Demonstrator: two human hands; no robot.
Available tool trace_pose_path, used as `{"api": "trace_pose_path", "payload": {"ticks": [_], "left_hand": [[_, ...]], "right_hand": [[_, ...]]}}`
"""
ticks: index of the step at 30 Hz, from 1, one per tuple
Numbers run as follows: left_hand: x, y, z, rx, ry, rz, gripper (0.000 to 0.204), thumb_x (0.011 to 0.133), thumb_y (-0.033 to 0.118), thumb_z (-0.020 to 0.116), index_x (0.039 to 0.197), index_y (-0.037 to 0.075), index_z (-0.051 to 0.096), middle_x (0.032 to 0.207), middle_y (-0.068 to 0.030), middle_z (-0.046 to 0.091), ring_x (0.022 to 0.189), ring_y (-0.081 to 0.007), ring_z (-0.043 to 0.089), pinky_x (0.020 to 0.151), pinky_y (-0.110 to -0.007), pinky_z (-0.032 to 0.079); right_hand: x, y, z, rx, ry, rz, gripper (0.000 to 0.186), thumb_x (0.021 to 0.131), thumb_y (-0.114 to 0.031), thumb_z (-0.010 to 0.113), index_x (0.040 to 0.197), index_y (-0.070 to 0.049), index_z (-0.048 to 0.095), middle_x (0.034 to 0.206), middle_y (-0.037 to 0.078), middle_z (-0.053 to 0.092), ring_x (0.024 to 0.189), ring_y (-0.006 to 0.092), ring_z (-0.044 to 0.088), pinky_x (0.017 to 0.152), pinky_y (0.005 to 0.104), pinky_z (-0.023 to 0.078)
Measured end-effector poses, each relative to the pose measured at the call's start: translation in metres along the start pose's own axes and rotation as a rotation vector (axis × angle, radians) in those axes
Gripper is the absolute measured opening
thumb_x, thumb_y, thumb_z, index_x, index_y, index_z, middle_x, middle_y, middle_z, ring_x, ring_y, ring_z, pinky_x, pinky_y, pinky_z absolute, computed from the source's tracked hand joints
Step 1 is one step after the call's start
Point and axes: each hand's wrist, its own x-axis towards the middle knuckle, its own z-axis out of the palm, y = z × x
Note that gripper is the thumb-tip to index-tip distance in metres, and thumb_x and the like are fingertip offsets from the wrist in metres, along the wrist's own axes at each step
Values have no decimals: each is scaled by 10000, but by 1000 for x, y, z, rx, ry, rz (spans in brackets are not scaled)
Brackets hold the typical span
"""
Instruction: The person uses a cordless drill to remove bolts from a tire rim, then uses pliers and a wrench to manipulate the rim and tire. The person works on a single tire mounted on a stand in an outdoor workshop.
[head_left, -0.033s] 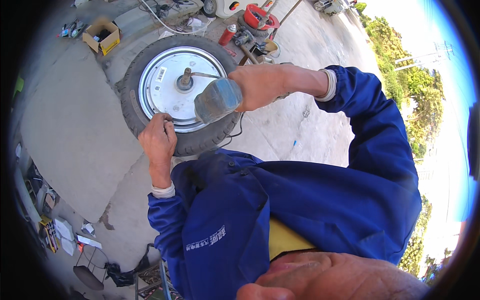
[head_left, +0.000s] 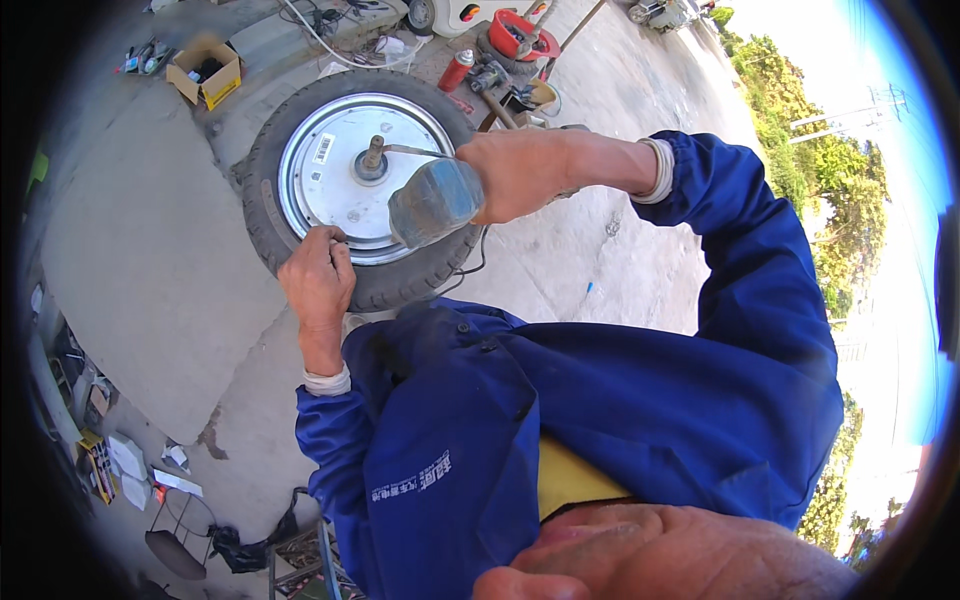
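Note:
A wheel lies flat on the concrete, with a black tyre (head_left: 262, 215) around a silver hub (head_left: 330, 180) and a short axle (head_left: 372, 155) sticking up. My right hand (head_left: 520, 170) holds a clear plastic bottle (head_left: 435, 202), tilted neck-down over the near side of the hub. My left hand (head_left: 318, 278) rests on the near edge of the wheel, its fingers curled over the seam where tyre meets hub. Whether something small is pinched in those fingers is hidden. Both arms are in blue sleeves.
Behind the wheel are an open cardboard box (head_left: 205, 68), a red spray can (head_left: 457, 70), a red tub (head_left: 520, 35) with tools around it, and a white cable (head_left: 320, 40). Papers and small items (head_left: 110, 460) lie at the lower left, beside a round stool (head_left: 175, 545).

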Motion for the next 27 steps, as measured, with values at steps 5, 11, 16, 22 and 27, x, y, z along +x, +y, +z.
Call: {"api": "trace_pose_path", "payload": {"ticks": [5,11,16,22,27], "left_hand": [[-3,2,1,-18,11,1,60,880,45,646,903,66,698,799,-117,718,679,-344,700,608,-432,544],[-2,12,1,-27,-8,14,68,882,51,641,900,64,704,800,-118,718,684,-345,702,622,-439,545],[-14,29,-1,1,-94,-27,49,862,78,684,902,73,712,800,-116,723,695,-339,707,623,-434,542],[-25,54,16,231,-89,66,327,819,355,865,858,69,710,754,-71,726,656,-288,727,605,-407,568],[-25,69,38,466,-149,-133,362,835,400,853,803,101,650,748,-77,724,616,-280,725,528,-410,555]], "right_hand": [[-2,-6,-2,-14,-27,18,381,798,-258,701,860,118,677,844,338,703,852,480,727,746,514,577],[-9,8,9,21,30,-30,363,795,-247,695,803,114,669,789,330,689,812,479,721,711,514,566],[-12,2,6,-16,56,-10,411,780,-275,712,828,130,663,814,341,690,822,475,726,719,513,564],[-13,10,11,35,102,20,554,768,-380,780,913,144,670,817,303,703,811,403,731,724,479,556],[-24,31,25,222,116,92,566,793,-391,825,1011,111,679,899,235,729,838,305,701,751,435,542]]}}
